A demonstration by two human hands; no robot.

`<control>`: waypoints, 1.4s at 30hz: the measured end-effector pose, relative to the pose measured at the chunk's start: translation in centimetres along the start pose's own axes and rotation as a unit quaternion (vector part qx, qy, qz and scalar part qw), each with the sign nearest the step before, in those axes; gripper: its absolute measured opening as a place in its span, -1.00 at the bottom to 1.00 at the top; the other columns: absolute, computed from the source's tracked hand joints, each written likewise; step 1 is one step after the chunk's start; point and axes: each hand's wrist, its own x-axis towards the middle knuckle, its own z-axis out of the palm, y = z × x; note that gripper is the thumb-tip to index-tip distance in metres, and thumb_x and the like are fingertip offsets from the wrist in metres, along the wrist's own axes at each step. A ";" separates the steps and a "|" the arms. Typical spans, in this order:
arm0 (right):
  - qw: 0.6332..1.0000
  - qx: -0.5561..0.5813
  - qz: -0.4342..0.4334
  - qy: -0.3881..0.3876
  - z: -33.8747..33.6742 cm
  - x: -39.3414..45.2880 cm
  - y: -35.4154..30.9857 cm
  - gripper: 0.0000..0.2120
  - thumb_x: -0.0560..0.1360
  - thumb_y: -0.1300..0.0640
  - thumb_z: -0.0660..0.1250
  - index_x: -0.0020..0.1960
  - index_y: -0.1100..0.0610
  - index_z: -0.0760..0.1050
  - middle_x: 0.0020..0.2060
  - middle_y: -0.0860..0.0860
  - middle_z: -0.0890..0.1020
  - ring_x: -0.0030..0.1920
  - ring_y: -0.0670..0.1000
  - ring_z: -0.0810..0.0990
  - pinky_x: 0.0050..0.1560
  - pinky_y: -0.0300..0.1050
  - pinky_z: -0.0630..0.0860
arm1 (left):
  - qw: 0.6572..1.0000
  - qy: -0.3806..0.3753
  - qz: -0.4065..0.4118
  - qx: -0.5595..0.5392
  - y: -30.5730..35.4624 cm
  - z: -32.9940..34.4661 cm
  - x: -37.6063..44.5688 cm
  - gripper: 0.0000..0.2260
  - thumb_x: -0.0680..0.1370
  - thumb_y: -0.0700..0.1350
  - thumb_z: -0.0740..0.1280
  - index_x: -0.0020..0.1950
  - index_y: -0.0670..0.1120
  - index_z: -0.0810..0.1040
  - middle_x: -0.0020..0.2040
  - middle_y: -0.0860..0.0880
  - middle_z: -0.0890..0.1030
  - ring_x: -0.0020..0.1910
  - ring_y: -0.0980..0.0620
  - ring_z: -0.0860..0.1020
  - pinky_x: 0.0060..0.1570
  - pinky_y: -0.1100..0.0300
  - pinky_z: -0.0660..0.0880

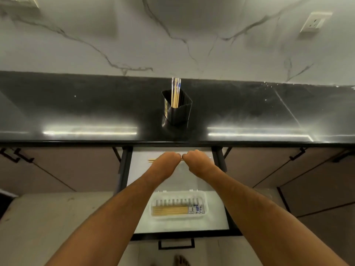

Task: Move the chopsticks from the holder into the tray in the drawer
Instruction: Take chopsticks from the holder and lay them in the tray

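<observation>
Bamboo tips of a pair of chopsticks (151, 160) are seen poking out to the left of the left hand (169, 160), which is curled around them above the open drawer (134, 189). Just beside it, knuckles almost touching, the right hand (195, 159) is closed too, apparently around the same pair's other end, though that end is hidden; the sticks are probably held level this way so they can be laid flat. Nearer the body, several chopsticks are already lying side by side in the clear tray (203, 196) in the drawer. More are left standing upright in the black holder (179, 114) on the dark counter (76, 104), so the task is judged partly done.
</observation>
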 end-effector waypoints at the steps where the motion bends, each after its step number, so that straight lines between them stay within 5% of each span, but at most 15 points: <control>1: 1.000 0.008 0.000 -0.001 1.1 -0.6 0.0 -0.82 0.56 0.27 0.34 0.15 0.17 0.59 -0.05 0.12 0.67 -0.06 0.11 0.66 -0.03 -0.07 0.55 | 1.000 0.014 0.007 -0.005 0.1 1.1 -0.5 -0.75 0.60 -0.22 0.34 0.28 -0.13 0.53 0.18 -0.15 0.63 0.14 -0.14 0.61 0.16 0.07 0.53; 6: 0.998 0.015 -0.020 -0.055 6.4 -3.2 0.3 -0.87 0.54 0.31 0.33 0.07 0.19 0.57 -0.13 0.12 0.66 -0.18 0.10 0.64 -0.19 -0.09 0.48 | 0.999 0.009 0.032 0.013 0.5 6.6 -3.4 -0.78 0.52 -0.38 0.28 0.08 -0.15 0.56 -0.03 -0.14 0.67 -0.09 -0.14 0.65 -0.09 0.06 0.57; 24: 0.991 0.018 -0.052 -0.125 16.2 -4.9 -2.1 -0.81 0.46 0.34 0.36 0.06 0.22 0.55 -0.05 0.16 0.69 -0.11 0.19 0.69 -0.07 0.06 0.61 | 0.996 -0.089 -0.017 -0.009 -0.6 17.6 -6.1 -0.61 0.53 -0.29 0.38 0.34 -0.13 0.46 0.20 -0.10 0.64 0.11 -0.09 0.63 0.15 0.09 0.57; 35: 0.991 0.029 -0.040 -0.124 18.8 -4.2 -2.4 -0.73 0.49 0.28 0.41 0.18 0.22 0.52 0.08 0.17 0.67 0.05 0.18 0.66 0.05 0.04 0.58 | 0.994 -0.104 -0.024 0.005 -1.1 19.2 -5.1 -0.64 0.51 -0.32 0.37 0.28 -0.14 0.48 0.18 -0.10 0.63 0.12 -0.09 0.61 0.13 0.08 0.54; 42: 0.992 0.027 -0.048 -0.111 19.4 -4.2 -2.6 -0.74 0.44 0.34 0.43 0.11 0.22 0.58 -0.01 0.17 0.70 -0.05 0.19 0.68 -0.03 0.04 0.61 | 0.994 -0.098 -0.057 -0.007 -1.0 20.1 -4.4 -0.63 0.49 -0.35 0.40 0.27 -0.13 0.52 0.22 -0.12 0.62 0.18 -0.08 0.59 0.20 0.10 0.53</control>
